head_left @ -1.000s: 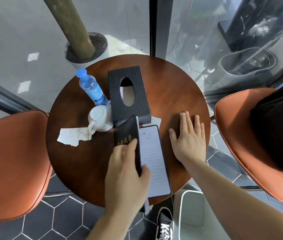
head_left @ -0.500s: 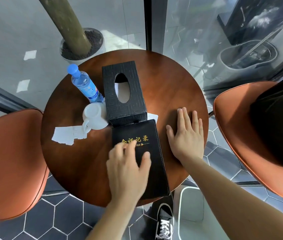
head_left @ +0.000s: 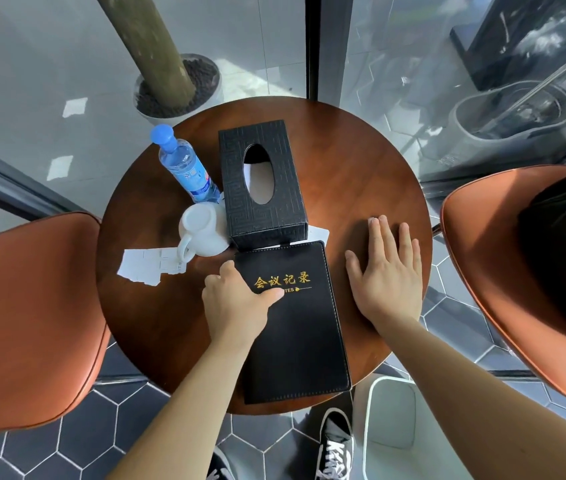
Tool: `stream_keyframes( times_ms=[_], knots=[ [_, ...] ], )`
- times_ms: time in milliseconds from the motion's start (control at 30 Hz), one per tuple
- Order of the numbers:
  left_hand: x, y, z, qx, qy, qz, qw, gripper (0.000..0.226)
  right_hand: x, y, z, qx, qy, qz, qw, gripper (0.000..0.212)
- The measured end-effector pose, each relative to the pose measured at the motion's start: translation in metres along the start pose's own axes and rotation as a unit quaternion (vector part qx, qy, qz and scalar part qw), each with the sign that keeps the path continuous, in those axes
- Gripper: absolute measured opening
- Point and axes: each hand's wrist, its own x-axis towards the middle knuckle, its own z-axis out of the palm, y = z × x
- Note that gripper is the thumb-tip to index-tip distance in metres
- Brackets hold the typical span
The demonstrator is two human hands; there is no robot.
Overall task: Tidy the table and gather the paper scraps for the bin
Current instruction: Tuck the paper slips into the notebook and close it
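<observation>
A closed black notebook with gold lettering lies on the round wooden table, its near end over the table's front edge. My left hand grips its left edge, thumb on the cover. My right hand rests flat and open on the wood just right of the notebook. White paper scraps lie at the table's left, beside a white mug. Another white scrap peeks out between the notebook and the black tissue box.
A water bottle with a blue cap stands behind the mug. Orange chairs flank the table at left and right. A white bin stands on the floor under the table's near right edge, beside my shoes. Glass walls rise behind.
The notebook was open one second ago; my left hand folded the cover shut, then slid to its left edge. My right hand stayed flat on the table.
</observation>
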Motion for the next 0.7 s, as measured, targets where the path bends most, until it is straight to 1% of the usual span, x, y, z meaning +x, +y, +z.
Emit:
stream_keyframes(
  times_ms=[133, 233, 300, 367, 433, 467, 533, 567, 633, 700],
  knots=[
    [0.0, -0.001, -0.003, -0.062, 0.02, 0.004, 0.998, 0.086, 0.0, 0.001, 0.0, 0.005, 0.006, -0.004, 1.0, 0.065],
    [-0.011, -0.002, -0.007, -0.169, 0.06, 0.042, 0.983, 0.068, 0.001, 0.003, 0.002, 0.028, 0.017, -0.009, 0.999, 0.057],
    [-0.022, -0.001, -0.014, -0.272, 0.063, 0.05, 0.959, 0.056, 0.001, 0.005, 0.003, 0.052, 0.033, -0.012, 0.998, 0.053],
    [-0.031, -0.001, -0.026, -0.373, 0.038, 0.052, 0.926, 0.051, 0.001, 0.007, 0.003, 0.076, 0.047, -0.007, 0.996, 0.05],
    [-0.037, -0.001, -0.041, -0.422, 0.018, 0.089, 0.902, 0.048, 0.001, 0.006, 0.0, 0.109, 0.061, 0.004, 0.992, 0.047],
    [-0.039, -0.001, -0.05, -0.436, 0.012, 0.116, 0.892, 0.049, 0.001, 0.005, -0.002, 0.129, 0.067, 0.006, 0.989, 0.046],
    [-0.042, -0.001, -0.069, -0.451, 0.002, 0.174, 0.876, 0.058, 0.001, 0.005, -0.005, 0.17, 0.074, 0.006, 0.983, 0.046],
    [-0.042, -0.001, -0.078, -0.443, 0.003, 0.204, 0.873, 0.061, 0.001, 0.006, -0.008, 0.197, 0.075, 0.018, 0.977, 0.047],
    [-0.044, -0.003, -0.092, -0.389, 0.021, 0.253, 0.885, 0.057, 0.002, 0.007, -0.017, 0.271, 0.073, 0.076, 0.957, 0.049],
    [-0.046, -0.005, -0.099, -0.321, 0.037, 0.276, 0.905, 0.054, 0.002, 0.007, -0.028, 0.331, 0.08, 0.127, 0.931, 0.048]
  ],
)
